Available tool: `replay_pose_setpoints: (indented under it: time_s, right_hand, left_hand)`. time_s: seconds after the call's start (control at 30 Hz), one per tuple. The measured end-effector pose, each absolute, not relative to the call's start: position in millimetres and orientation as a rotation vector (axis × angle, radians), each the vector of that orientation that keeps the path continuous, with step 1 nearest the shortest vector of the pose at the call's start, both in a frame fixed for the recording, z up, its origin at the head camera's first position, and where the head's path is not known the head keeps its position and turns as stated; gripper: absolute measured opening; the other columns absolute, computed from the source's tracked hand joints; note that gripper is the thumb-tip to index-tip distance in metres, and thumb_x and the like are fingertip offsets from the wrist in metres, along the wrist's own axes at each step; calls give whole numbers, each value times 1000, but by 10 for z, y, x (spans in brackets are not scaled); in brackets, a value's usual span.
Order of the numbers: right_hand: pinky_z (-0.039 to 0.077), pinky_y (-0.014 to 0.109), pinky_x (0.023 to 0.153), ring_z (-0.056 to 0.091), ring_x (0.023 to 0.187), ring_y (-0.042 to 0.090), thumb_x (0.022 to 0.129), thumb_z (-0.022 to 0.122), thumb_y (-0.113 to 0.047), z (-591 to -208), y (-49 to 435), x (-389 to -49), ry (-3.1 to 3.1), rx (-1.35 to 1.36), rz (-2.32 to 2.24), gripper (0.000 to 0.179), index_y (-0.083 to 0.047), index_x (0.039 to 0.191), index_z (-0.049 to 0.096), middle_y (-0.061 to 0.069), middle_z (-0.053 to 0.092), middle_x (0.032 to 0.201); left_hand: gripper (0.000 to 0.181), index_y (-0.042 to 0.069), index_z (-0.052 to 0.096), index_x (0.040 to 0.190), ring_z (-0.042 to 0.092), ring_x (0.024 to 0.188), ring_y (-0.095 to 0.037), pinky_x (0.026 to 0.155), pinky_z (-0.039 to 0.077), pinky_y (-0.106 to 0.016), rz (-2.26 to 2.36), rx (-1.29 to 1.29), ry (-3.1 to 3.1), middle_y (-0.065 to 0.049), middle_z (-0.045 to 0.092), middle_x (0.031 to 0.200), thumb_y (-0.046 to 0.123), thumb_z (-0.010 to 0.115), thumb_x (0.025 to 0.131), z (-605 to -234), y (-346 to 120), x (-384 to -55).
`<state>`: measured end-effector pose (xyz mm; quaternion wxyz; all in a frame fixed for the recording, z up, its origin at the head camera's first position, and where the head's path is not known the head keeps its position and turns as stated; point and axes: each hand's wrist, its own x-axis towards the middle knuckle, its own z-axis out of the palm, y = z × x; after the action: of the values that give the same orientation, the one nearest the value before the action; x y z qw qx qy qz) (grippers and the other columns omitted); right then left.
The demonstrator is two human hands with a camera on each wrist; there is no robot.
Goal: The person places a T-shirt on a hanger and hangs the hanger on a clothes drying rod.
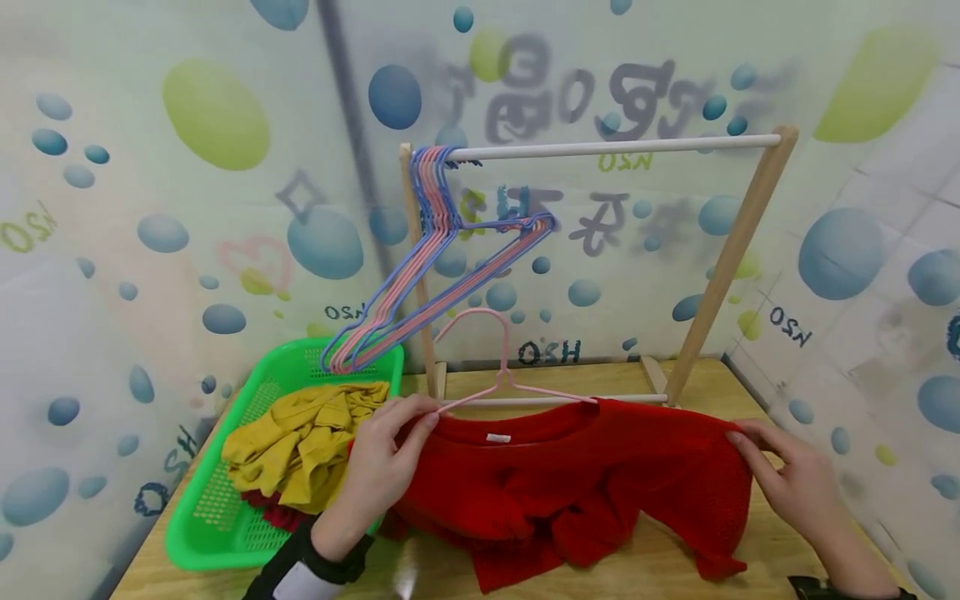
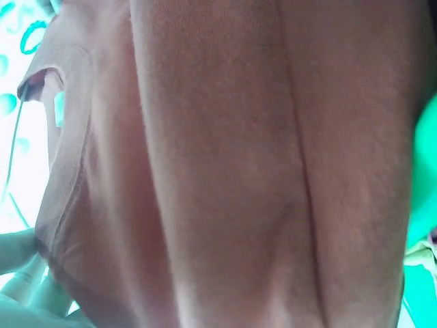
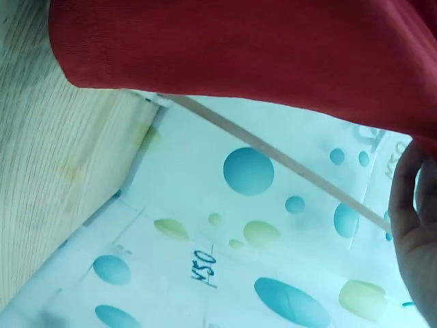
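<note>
A red long-sleeved top (image 1: pixel 517 483) hangs between both hands, its neckline up and a white label inside the collar. My left hand (image 1: pixel 390 446) pinches the top by the shoulder beside the neckline. Far out on the other shoulder, my right hand (image 1: pixel 787 471) pinches the fabric between thumb and fingers. A pink hanger (image 1: pixel 504 350) sits in the neck opening, hook upward, its lower arms hidden in the top. In the left wrist view the fabric (image 2: pixel 225 157) fills most of the picture; in the right wrist view the red cloth (image 3: pixel 239 48) drapes from the fingers (image 3: pixel 406 195).
Behind the top stands a rack with a white rail (image 1: pixel 615 148) and wooden posts (image 1: pixel 731 258). Several blue and pink hangers (image 1: pixel 420 267) hang at the rail's left end. A green basket (image 1: pixel 187 525) with yellow clothing (image 1: pixel 307 433) and dark red cloth stands at left on the wooden table (image 1: pixel 427 575).
</note>
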<state>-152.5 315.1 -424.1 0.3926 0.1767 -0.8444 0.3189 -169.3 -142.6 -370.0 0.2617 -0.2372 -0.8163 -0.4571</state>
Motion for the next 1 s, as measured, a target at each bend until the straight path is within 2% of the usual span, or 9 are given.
replay_pose_setpoints:
  time_s: [0.23, 0.33, 0.43, 0.57, 0.67, 0.77, 0.83, 0.9, 1.0]
  right_hand:
    - [44, 4, 60, 52, 76, -23, 80, 78, 12, -4265, 3320, -1446, -2252, 356, 775, 16, 1, 91, 74, -34, 61, 84]
    - [44, 5, 60, 53, 73, -18, 79, 80, 7, -4269, 3380, -1439, -2343, 354, 687, 16, -1, 92, 76, -22, 68, 79]
    - [46, 12, 60, 56, 72, -8, 85, 75, 6, -4212, 3414, -1459, -2481, 379, 578, 20, -1, 104, 76, -2, 74, 82]
    - [43, 12, 72, 62, 85, 11, 97, 60, 5, -4029, 3277, -1475, -2542, 411, 536, 30, 2, 125, 68, 12, 75, 100]
    - [39, 15, 86, 61, 98, 23, 98, 64, -4, -3879, 3015, -1449, -2464, 478, 538, 33, -3, 131, 66, 9, 74, 109]
    - [39, 36, 95, 61, 96, 26, 102, 62, -32, -3790, 2727, -1437, -2323, 657, 467, 33, -7, 120, 72, 5, 75, 102]
    - [39, 47, 94, 62, 90, 26, 102, 57, -45, -3774, 2579, -1449, -2220, 767, 402, 43, -7, 107, 76, 3, 75, 92]
    - [40, 50, 91, 62, 84, 26, 104, 43, -55, -3782, 2478, -1457, -2155, 806, 355, 61, -6, 96, 78, 5, 74, 85]
    - [44, 40, 84, 64, 80, 22, 106, 39, -51, -3807, 2407, -1457, -2151, 783, 379, 61, -5, 91, 77, 2, 73, 82]
  left_hand:
    - [11, 12, 77, 100, 53, 77, -7, 62, 47, -26, -1252, -612, -2222, 6, 69, 90, 6, 68, 96, -3691, -1405, -1646]
    - [12, 11, 77, 100, 54, 77, -7, 62, 47, -26, -1243, -626, -2215, 4, 69, 90, 4, 68, 96, -3692, -1385, -1637]
    - [12, 13, 77, 99, 53, 75, -6, 60, 45, -25, -1224, -639, -2207, 5, 68, 88, 5, 69, 95, -3695, -1369, -1636]
    - [11, 13, 77, 98, 51, 74, -5, 58, 44, -24, -1221, -659, -2205, 6, 67, 86, 5, 69, 96, -3686, -1355, -1630]
    - [11, 11, 77, 98, 52, 77, -6, 60, 45, -25, -1226, -703, -2201, 6, 69, 88, 5, 68, 96, -3679, -1337, -1627]
    - [11, 11, 77, 98, 56, 81, -8, 62, 47, -25, -1219, -744, -2190, 5, 73, 91, 5, 68, 96, -3677, -1306, -1628]
    - [11, 11, 77, 99, 56, 81, -8, 62, 46, -25, -1214, -753, -2196, 5, 73, 90, 5, 68, 96, -3674, -1284, -1629]
    - [11, 12, 77, 98, 55, 79, -7, 62, 45, -24, -1212, -754, -2215, 5, 73, 89, 6, 68, 96, -3671, -1264, -1626]
    - [10, 13, 77, 98, 53, 77, -6, 62, 45, -24, -1189, -752, -2254, 6, 70, 86, 7, 69, 95, -3664, -1252, -1617]
